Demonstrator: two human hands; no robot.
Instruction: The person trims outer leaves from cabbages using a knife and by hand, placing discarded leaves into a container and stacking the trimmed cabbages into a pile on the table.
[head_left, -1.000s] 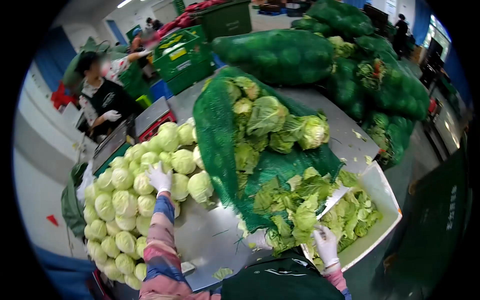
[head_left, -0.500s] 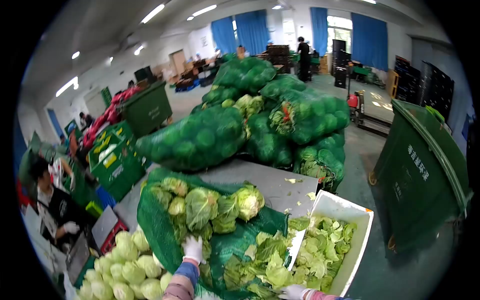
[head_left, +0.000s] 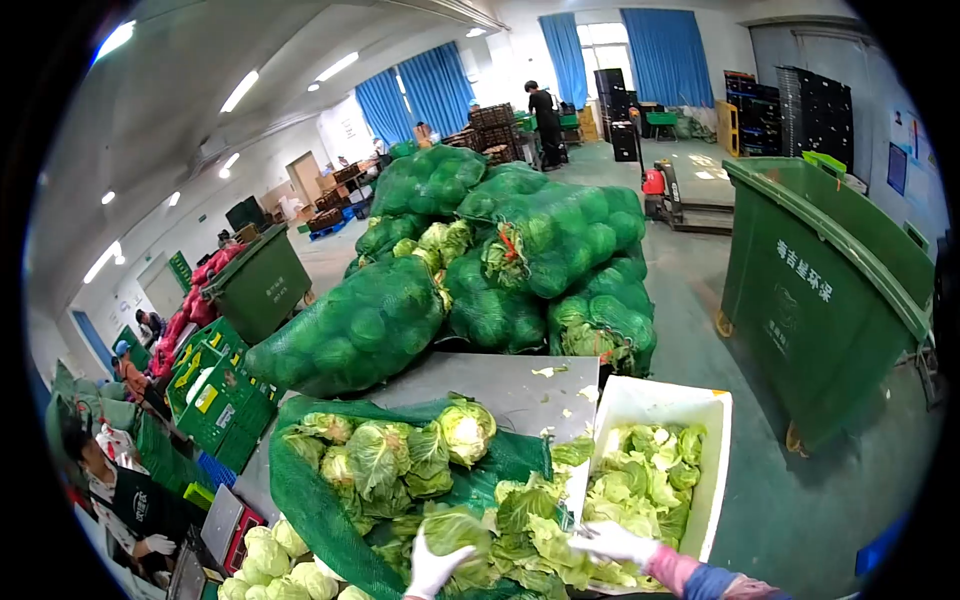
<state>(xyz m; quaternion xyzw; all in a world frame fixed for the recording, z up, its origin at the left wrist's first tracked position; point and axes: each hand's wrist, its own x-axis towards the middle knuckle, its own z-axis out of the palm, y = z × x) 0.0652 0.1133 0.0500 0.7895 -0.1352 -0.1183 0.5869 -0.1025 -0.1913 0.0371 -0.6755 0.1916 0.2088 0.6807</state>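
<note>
My left hand (head_left: 436,566), in a white glove, is at the bottom centre, its fingers and thumb wrapped round a green cabbage (head_left: 458,533). My right hand (head_left: 614,542), also gloved, is to the right beside loose cabbage leaves (head_left: 545,548), its fingers stretched out to the left and its fingertips close to a leaf. Under and beyond the hands lies an opened green net bag (head_left: 300,470) with several leafy cabbages (head_left: 380,458) on it. A white box (head_left: 712,480) of torn leaves (head_left: 645,480) stands just beyond my right hand.
Pale trimmed cabbages (head_left: 275,570) are heaped at lower left, near a co-worker (head_left: 135,510). Full green net sacks (head_left: 345,325) are piled behind the grey tabletop (head_left: 480,385). A green wheeled bin (head_left: 815,290) stands right, a pallet jack (head_left: 680,200) farther back.
My left hand has moved from the net bag's cabbages toward the lower middle and now holds a cabbage. My right hand has risen beside the white box. The view has shifted.
</note>
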